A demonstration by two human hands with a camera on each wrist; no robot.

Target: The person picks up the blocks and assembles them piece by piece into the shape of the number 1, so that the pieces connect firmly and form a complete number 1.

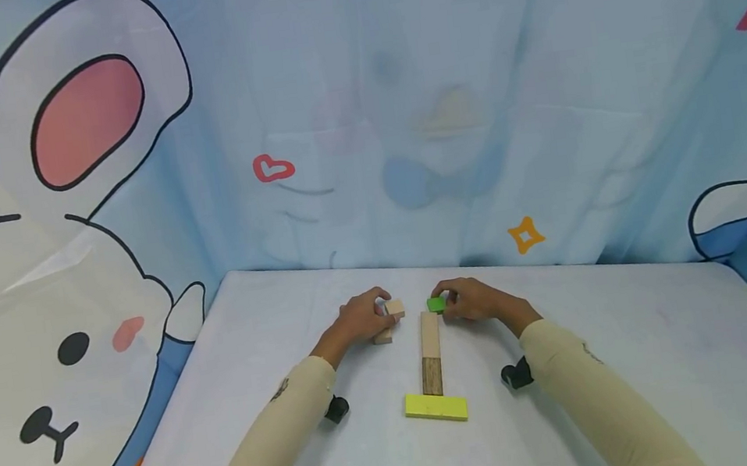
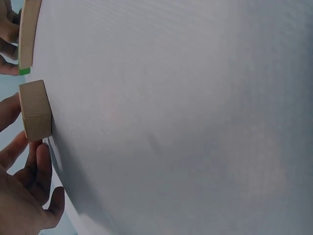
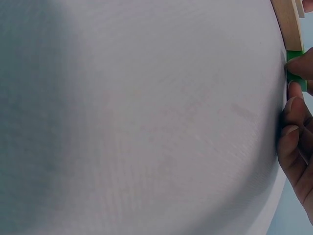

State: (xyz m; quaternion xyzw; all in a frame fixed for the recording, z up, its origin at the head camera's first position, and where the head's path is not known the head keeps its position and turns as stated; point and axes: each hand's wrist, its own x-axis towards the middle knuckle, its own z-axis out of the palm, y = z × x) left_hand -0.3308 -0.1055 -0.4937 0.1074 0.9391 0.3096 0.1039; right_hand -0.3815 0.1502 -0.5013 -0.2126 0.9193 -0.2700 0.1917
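Observation:
My left hand (image 1: 361, 316) pinches a pale wooden block (image 1: 394, 308) between thumb and fingers, at the far part of the table. Just below those fingers shows another piece of pale wood (image 1: 382, 337), partly hidden by the hand. With thumb and finger, my right hand (image 1: 474, 300) holds a small green block (image 1: 436, 304) at the far end of a row of blocks. That row runs toward me: a pale wooden block (image 1: 429, 334), a darker wood-grained block (image 1: 432, 376), then a yellow block (image 1: 436, 407) lying crosswise. In the right wrist view the green block (image 3: 296, 78) adjoins the pale one.
Both hands work over a white-covered table (image 1: 647, 370). A blue curtain (image 1: 335, 49) with cartoon prints hangs behind its far edge. Dark wrist devices (image 1: 516, 374) show beneath both sleeves.

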